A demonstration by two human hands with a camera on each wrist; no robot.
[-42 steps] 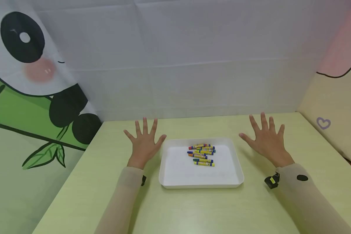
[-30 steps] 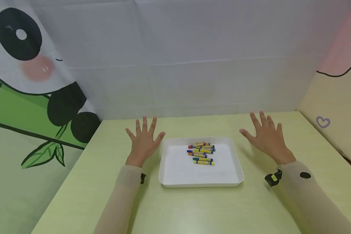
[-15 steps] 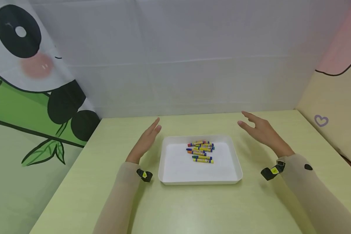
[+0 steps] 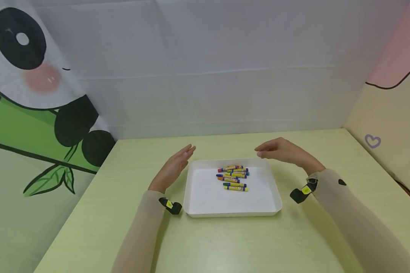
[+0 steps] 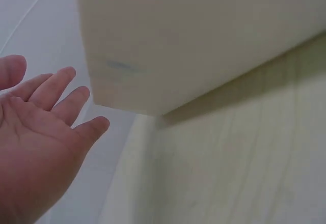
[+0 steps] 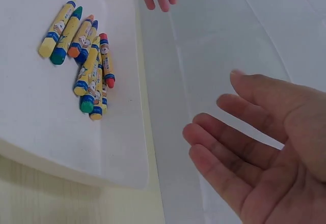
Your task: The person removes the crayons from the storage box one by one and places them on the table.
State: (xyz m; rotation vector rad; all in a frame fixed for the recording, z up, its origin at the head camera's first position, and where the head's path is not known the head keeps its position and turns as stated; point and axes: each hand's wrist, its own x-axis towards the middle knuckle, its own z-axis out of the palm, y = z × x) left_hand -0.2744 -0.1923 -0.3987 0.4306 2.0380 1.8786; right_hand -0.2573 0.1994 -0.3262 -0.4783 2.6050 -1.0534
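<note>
Several crayons (image 4: 235, 177) in yellow wrappers lie loosely side by side in a white tray (image 4: 205, 203). Green, orange, blue, red and yellow ones show in the right wrist view, where the red crayon (image 6: 107, 61) lies nearest the tray's far wall. My left hand (image 4: 172, 168) is beside the tray's left edge, palm turned inward, its fingers relaxed and holding nothing. Above the tray's far right corner is my right hand (image 4: 287, 152), fingers loosely bent toward the crayons and nothing between them. In the left wrist view the tray's outer side (image 5: 204, 40) fills the upper part.
The tray stands on a pale yellow-green table (image 4: 232, 246). A white cloth backdrop (image 4: 205, 76) rises behind the table's far edge. Printed cartoon panels stand at the left and right. Each wrist carries a small black camera, such as the right wrist camera (image 4: 302, 192).
Both hands were spread palm down and have turned inward. The right hand has moved left to the tray's far right corner; the left has shifted slightly toward the tray. The crayons lie unchanged.
</note>
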